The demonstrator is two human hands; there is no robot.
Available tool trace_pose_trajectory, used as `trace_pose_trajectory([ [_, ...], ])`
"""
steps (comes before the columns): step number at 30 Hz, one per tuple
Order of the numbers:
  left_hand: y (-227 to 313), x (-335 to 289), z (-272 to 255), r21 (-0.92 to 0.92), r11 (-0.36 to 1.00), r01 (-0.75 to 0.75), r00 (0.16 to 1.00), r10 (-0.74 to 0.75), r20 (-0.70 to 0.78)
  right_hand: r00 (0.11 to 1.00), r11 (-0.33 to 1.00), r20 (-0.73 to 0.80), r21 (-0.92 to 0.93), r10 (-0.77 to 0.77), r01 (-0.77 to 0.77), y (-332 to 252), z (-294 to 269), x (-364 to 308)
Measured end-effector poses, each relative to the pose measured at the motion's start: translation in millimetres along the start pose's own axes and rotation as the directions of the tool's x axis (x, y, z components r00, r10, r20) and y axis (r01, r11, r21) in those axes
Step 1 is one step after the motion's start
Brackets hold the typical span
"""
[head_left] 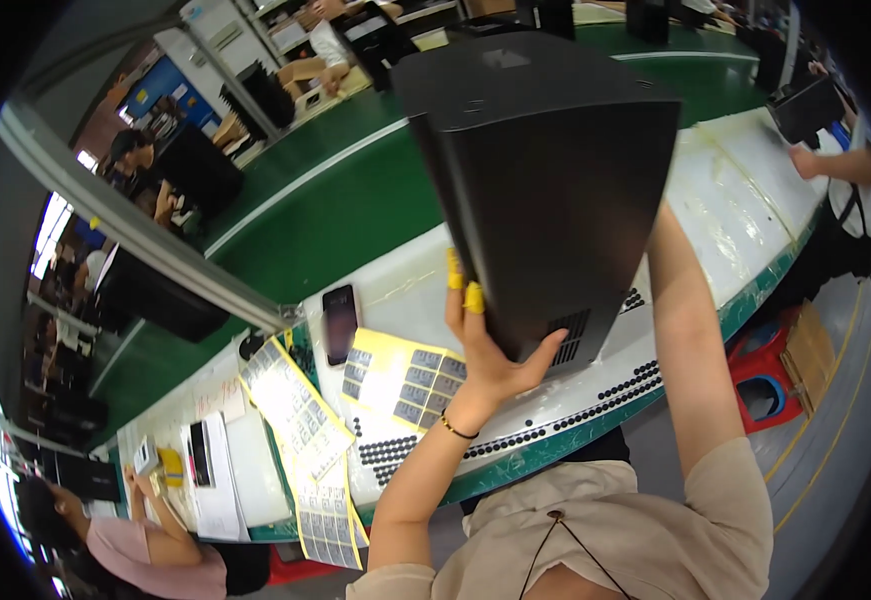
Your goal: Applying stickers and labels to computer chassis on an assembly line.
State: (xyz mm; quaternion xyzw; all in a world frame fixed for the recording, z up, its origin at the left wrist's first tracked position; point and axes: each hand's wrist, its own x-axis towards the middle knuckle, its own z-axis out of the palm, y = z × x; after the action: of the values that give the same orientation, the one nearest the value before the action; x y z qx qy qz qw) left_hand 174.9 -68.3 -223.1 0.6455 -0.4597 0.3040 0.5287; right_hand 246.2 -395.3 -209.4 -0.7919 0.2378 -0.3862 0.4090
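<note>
A large black box-shaped casing [555,190] with a slotted vent low on its near side stands tilted in front of me. My left hand [490,365] grips its lower left edge, thumb on the vented side and fingers along the other face. Yellow finger cots cover two of those fingertips. My right forearm [690,330] reaches up past the casing's right side; the right hand is hidden behind it. Around the casing's foot, rows of small black round pads [390,455] lie on the white work surface [345,270].
Yellow-backed label sheets [405,380] and a dark phone [339,324] lie left of the casing. A metal post [125,230] rises at left. Beyond runs a green conveyor belt [355,210]. Co-workers sit at lower left and stand at right. A red stool [760,385] is at right.
</note>
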Motion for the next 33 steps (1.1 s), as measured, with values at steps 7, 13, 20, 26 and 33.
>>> trace_pose_trajectory([
  [7, 1.1, -12.2, -0.7, -0.066, 0.992, -0.112, 0.993, 0.108, -0.052, 0.848, 0.868, 0.241, -0.043, -0.472, 0.495, -27.1, -23.1, -5.8],
  [13, -0.5, -11.6, 1.1, -0.081, 0.99, -0.115, 0.992, 0.11, -0.066, 0.735, 0.651, 0.502, -0.375, -0.456, 0.66, 66.1, -75.1, 97.8],
  [20, 1.4, -25.9, 0.4, -0.085, 0.992, -0.096, 0.995, 0.093, -0.038, 0.934, 0.975, 0.353, -0.221, 0.056, 0.025, -30.6, -159.8, 131.2],
  [26, 0.1, -37.2, 0.6, -0.172, 0.983, -0.064, 0.996, 0.054, -0.064, 0.825, 0.734, 0.145, 0.557, -0.547, 0.389, -168.6, -168.2, 24.5],
  [33, 48.4, 41.4, -23.5, -0.124, 0.989, 0.077, 0.995, -0.084, -0.05, 0.779, 0.668, 0.173, 0.643, -0.602, 0.374, -201.3, -107.5, -18.9],
])
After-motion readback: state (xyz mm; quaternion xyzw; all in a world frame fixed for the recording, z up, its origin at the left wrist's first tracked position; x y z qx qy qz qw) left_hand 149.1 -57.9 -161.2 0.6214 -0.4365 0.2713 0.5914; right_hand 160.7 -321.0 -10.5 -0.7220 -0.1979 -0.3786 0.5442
